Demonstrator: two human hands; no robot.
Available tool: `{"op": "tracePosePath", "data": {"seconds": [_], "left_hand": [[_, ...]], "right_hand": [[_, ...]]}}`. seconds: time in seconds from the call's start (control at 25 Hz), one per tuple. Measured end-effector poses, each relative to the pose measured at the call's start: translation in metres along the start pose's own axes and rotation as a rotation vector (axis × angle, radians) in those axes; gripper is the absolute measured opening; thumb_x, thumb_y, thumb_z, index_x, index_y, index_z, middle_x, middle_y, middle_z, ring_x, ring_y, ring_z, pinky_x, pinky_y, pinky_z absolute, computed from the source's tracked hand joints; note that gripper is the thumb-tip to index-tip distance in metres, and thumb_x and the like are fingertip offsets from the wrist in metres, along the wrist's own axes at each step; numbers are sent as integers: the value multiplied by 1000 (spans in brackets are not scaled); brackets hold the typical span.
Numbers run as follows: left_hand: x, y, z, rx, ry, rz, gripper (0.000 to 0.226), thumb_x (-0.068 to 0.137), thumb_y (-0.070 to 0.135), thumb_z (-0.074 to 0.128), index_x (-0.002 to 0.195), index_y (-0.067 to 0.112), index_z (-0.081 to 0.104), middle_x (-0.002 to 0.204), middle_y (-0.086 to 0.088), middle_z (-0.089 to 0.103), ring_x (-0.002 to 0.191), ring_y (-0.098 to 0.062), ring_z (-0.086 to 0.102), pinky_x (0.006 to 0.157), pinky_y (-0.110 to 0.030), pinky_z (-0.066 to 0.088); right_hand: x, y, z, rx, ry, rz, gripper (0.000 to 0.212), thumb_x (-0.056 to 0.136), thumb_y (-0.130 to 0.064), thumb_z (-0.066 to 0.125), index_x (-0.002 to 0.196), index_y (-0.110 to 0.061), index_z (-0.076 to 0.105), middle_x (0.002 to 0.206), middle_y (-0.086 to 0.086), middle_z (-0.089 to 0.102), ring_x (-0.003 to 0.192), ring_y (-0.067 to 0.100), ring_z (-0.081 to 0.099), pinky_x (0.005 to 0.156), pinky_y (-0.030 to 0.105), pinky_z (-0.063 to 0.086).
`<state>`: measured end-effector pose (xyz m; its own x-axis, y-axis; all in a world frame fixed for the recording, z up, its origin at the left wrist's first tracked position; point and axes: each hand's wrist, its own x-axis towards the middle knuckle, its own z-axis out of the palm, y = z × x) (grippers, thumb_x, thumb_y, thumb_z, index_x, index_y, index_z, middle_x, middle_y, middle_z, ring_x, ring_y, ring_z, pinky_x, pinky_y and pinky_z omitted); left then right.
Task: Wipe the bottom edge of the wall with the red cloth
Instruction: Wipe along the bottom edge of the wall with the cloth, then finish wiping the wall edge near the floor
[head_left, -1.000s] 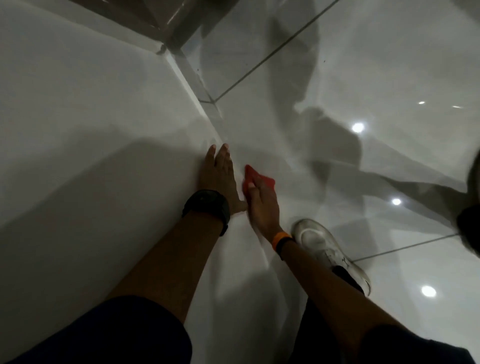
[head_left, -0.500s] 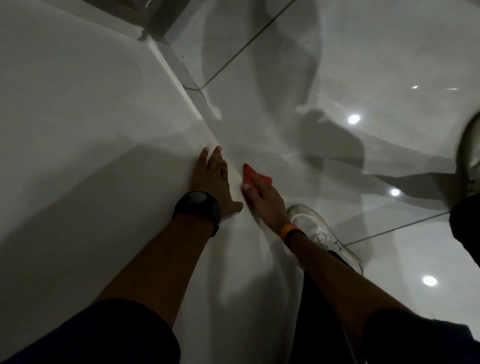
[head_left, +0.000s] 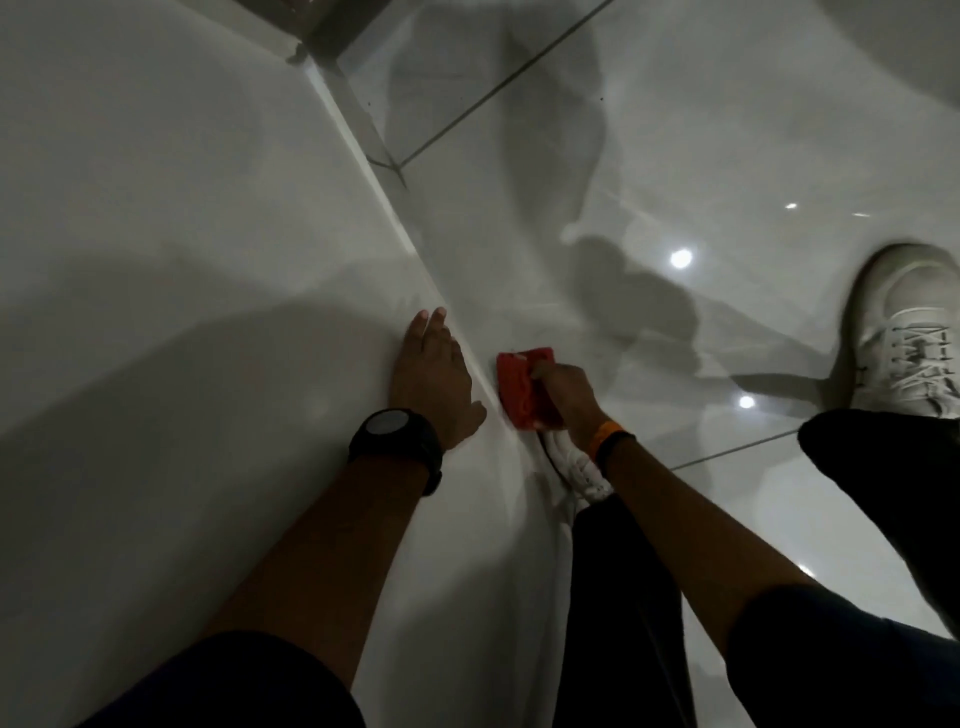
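Note:
The pale wall (head_left: 182, 260) fills the left side and meets the glossy floor along a thin bottom edge (head_left: 395, 218) that runs diagonally from the top toward me. My left hand (head_left: 431, 374), with a black watch on its wrist, lies flat on the wall just left of that edge, fingers together. My right hand (head_left: 569, 395), with an orange band on its wrist, grips the folded red cloth (head_left: 522, 389) and presses it against the base of the wall, right beside the left hand.
The tiled floor (head_left: 675, 130) shines with light spots and dark grout lines. One white shoe (head_left: 571, 467) stands directly behind the right wrist, close to the wall. The other white shoe (head_left: 909, 332) stands at the far right. A dark corner opening (head_left: 332, 21) lies at the top.
The right hand has drawn the red cloth back toward me along the wall's base and turned it more upright. The left hand stays on the wall. The right shoe has come into view.

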<state>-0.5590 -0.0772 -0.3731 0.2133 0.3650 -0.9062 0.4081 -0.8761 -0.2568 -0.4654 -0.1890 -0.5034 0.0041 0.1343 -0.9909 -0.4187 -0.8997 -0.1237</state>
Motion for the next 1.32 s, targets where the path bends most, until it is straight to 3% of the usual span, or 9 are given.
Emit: {"op": "tracePosePath", "data": {"seconds": [0.08, 0.24, 0.32, 0.44, 0.6, 0.8, 1.04, 1.16, 1.32], "left_hand": [[-9, 1, -5, -184, 83, 1, 70, 105, 48, 37, 158, 5, 27, 163, -18, 31, 157, -34, 12, 129, -48, 2], [-22, 8, -32, -1069, 91, -107, 59, 108, 34, 45, 161, 25, 21, 141, -18, 57, 133, -34, 52, 114, -42, 37], [-33, 14, -60, -1554, 115, -140, 57, 108, 32, 50, 159, 31, 25, 131, -21, 64, 124, -35, 60, 107, -38, 45], [-67, 21, -124, -1952, 286, -54, 43, 105, 25, 57, 144, 31, 39, 111, -25, 71, 108, -37, 69, 101, -55, 54], [-122, 24, -231, -1945, 628, 32, 19, 99, 15, 67, 115, 20, 57, 108, -2, 69, 102, -26, 69, 88, -50, 59], [-183, -2, -402, -1809, 937, 312, 20, 96, 7, 70, 106, 24, 70, 107, 17, 71, 104, -6, 67, 90, -22, 56], [-212, 12, -574, -1532, 890, 552, 46, 90, 0, 74, 134, 13, 65, 143, 1, 51, 133, -12, 50, 108, -21, 48], [-204, 40, -631, -1514, 862, 519, 63, 89, 3, 76, 146, 12, 52, 150, -4, 40, 139, -20, 45, 111, -37, 49], [-174, 68, -651, -1320, 829, 318, 75, 92, 24, 75, 155, 12, 36, 161, -8, 31, 148, -24, 35, 118, -32, 36]], "right_hand": [[-18, -15, -26, 258, -95, 81, 16, 96, -27, 59, 101, -15, 70, 98, 9, 71, 73, 26, 70, 48, 30, 60], [-68, -38, -72, 614, -387, -9, 29, 99, -35, 56, 124, -23, 68, 90, 3, 73, 66, 20, 71, 43, 24, 54], [-102, -56, -93, 597, -465, -140, 26, 102, -38, 62, 122, -24, 70, 90, 1, 76, 62, 18, 68, 40, 23, 52], [-163, -97, -126, 317, -339, -325, 37, 93, -23, 79, 127, -26, 66, 99, 2, 74, 62, 12, 68, 44, 21, 53], [-259, -170, -181, 109, -57, -542, 41, 89, -8, 80, 127, -14, 65, 99, 1, 75, 81, 17, 75, 58, 26, 61], [-405, -265, -279, 121, 261, -881, 30, 84, -17, 87, 103, -34, 72, 101, 5, 82, 96, 31, 79, 85, 49, 66], [-492, -356, -416, -3, 441, -969, 32, 90, -5, 82, 117, -20, 74, 98, 0, 75, 92, 24, 73, 89, 49, 63], [-492, -386, -470, 149, 410, -931, 25, 94, 2, 75, 111, -16, 73, 97, 3, 74, 94, 29, 72, 86, 48, 64], [-456, -411, -504, 378, 336, -788, 25, 100, 4, 66, 119, -13, 64, 110, 10, 73, 103, 34, 70, 91, 52, 63]]}}
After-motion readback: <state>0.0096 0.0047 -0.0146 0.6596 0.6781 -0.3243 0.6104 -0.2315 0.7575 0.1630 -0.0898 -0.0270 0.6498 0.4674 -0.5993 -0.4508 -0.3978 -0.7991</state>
